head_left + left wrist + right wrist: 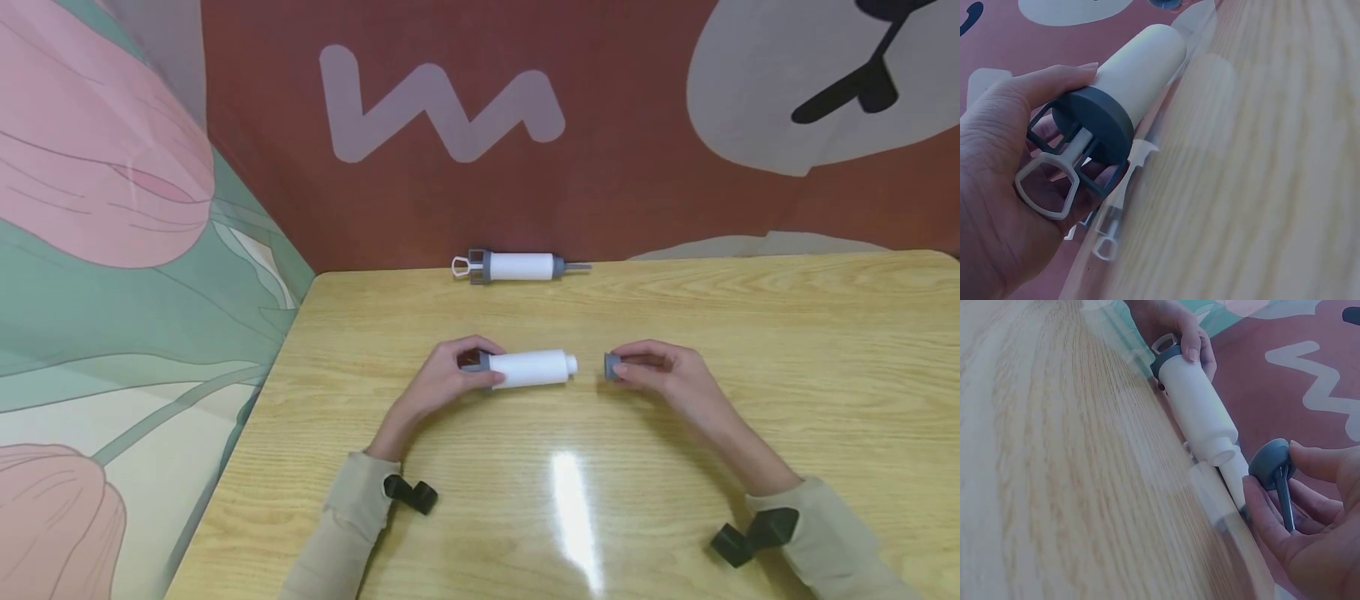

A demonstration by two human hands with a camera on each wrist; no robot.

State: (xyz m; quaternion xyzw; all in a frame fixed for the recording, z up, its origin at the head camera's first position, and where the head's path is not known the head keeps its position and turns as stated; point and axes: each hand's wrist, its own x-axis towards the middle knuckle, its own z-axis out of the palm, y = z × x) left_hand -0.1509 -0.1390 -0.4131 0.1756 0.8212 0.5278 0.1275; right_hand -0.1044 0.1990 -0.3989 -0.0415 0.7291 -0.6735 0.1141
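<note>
Closest in: beige cloth sleeves (337,517) with black angular wrist mounts (412,496), forearms slanting inward from both sides over the light wood-grain table (810,375). Wrists look relaxed to me, nothing cramped.

Left hand (447,379) has thumb and fingers wrapped round the back end of a smooth white plastic-looking tube (534,368), right at its dark grey ring-shaped collar (1113,125). Right hand (667,368) is pinching a small dark grey round cap with a thin stem (1271,462) by its rim, stem pointing back toward the palm. The two parts face each other around mid-table, near but not touching.

Handling-wise, I'd guess the tube is light, stiff and a bit slick, so the collar end seems the sensible place to grab. The grey frame and the white loop handle (1054,215) behind it look thinner, so I wouldn't squeeze those hard. Cap's probably rigid and nearly weightless; hold the rim, since that skinny stem looks like the snappable bit.

Further back, a similar white-and-grey syringe-shaped tool (521,267) lies along the table's far edge, nozzle to the right. Behind that, a red-brown printed backdrop (600,183).
</note>
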